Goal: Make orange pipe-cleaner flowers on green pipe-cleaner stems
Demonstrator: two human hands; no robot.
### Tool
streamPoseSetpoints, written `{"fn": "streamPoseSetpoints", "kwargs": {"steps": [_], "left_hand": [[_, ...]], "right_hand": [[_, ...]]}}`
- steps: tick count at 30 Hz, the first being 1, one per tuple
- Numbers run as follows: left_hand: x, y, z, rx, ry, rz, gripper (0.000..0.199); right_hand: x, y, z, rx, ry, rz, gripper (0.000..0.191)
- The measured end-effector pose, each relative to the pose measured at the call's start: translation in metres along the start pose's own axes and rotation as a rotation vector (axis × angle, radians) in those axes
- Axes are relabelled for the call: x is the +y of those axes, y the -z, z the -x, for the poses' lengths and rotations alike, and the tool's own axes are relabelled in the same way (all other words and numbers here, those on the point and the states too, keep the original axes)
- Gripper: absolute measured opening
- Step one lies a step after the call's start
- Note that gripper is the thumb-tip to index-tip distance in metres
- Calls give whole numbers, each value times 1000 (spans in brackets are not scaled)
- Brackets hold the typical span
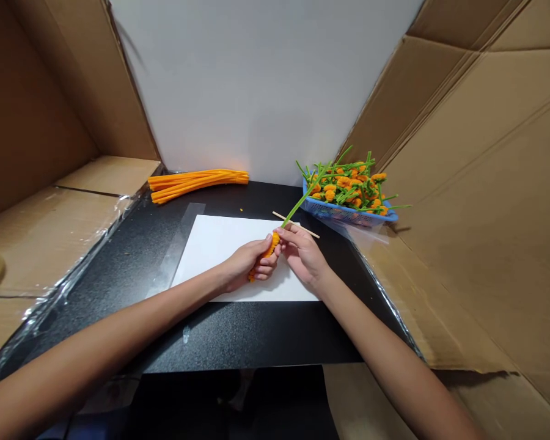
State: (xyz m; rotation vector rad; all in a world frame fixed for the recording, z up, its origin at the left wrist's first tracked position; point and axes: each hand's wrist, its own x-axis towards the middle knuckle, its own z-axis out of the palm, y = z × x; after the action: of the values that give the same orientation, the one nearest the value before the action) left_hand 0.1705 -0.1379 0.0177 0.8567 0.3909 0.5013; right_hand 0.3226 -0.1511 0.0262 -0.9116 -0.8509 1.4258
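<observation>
My left hand (252, 263) is wrapped round a fuzzy orange piece (274, 243), whose lower end shows below the fingers. From its top a green stem (297, 206) slants up and to the right. My right hand (303, 252) meets the left one, its thumb and forefinger pinching where the orange piece joins the green stem. Both hands are above a white sheet (215, 244) on the black table. Just behind the right hand lies a thin wooden stick (310, 233), partly hidden by the fingers.
A bundle of orange fuzzy sticks (197, 183) lies at the back left. At the back right, a blue basket (343, 212) holds many orange and green pieces, some stems poking over its rim. Cardboard walls (486, 183) stand on both sides, with a white panel (266, 79) behind.
</observation>
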Motion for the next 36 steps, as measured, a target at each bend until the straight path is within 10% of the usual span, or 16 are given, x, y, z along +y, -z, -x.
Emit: {"fn": "streamPoseSetpoints", "kwargs": {"steps": [36], "left_hand": [[0,3,2,46,8,-112,37]], "right_hand": [[5,11,-5,120,53,-35,30]]}}
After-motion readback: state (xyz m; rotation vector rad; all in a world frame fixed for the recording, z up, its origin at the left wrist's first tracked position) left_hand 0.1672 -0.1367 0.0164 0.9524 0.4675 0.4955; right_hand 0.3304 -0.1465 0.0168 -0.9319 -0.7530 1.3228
